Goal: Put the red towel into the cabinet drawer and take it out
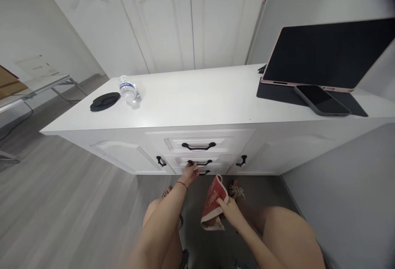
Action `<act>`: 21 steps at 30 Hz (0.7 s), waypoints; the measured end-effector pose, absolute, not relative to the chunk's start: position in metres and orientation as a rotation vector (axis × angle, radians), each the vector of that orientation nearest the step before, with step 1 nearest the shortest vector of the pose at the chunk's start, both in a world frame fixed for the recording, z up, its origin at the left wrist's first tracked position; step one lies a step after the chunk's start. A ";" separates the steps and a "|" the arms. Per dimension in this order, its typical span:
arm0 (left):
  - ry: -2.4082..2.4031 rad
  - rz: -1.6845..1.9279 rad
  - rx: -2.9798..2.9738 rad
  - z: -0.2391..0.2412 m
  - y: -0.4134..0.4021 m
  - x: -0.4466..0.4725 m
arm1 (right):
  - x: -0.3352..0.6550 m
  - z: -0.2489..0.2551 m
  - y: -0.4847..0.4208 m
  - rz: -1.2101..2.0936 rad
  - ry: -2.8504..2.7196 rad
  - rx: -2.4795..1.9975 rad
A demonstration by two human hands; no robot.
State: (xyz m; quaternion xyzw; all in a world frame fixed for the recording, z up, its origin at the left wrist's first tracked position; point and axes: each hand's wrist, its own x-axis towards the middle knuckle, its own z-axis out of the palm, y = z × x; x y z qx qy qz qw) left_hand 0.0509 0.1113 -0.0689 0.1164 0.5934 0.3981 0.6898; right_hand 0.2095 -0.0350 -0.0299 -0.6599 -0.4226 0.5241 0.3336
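My left hand (190, 173), with a red string bracelet at the wrist, is at the left end of the black middle drawer handle (202, 163), its fingers curled against it. The middle drawer looks closed. Lower down, my right hand (230, 210) grips the edge of a red cloth (212, 198) with a pale border and a light pattern. The cloth hangs folded over in front of the white cabinet (212, 133), thumb on its near face. A top drawer handle (199, 146) sits above my left hand, and a bottom drawer handle (204, 173) lies just below, partly hidden.
On the cabinet top are a clear plastic bottle (127, 90) on its side, a flat black round item (105, 101), a phone (321, 99) and a dark-screened device (327, 54) on a black mat. My legs flank both hands; a wall (348, 195) stands right.
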 end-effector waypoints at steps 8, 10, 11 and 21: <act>1.352 0.986 0.324 -0.052 0.080 0.061 | 0.218 -0.054 -0.030 1.205 -1.273 -1.840; 1.335 1.008 0.371 -0.035 0.060 0.055 | 0.224 -0.059 -0.031 1.155 -1.283 -1.892; 1.322 1.024 0.402 -0.023 0.047 0.051 | 0.227 -0.060 -0.032 1.135 -1.281 -1.912; 0.684 1.194 0.970 0.191 -0.176 0.008 | 0.224 -0.053 -0.041 1.148 -1.292 -1.966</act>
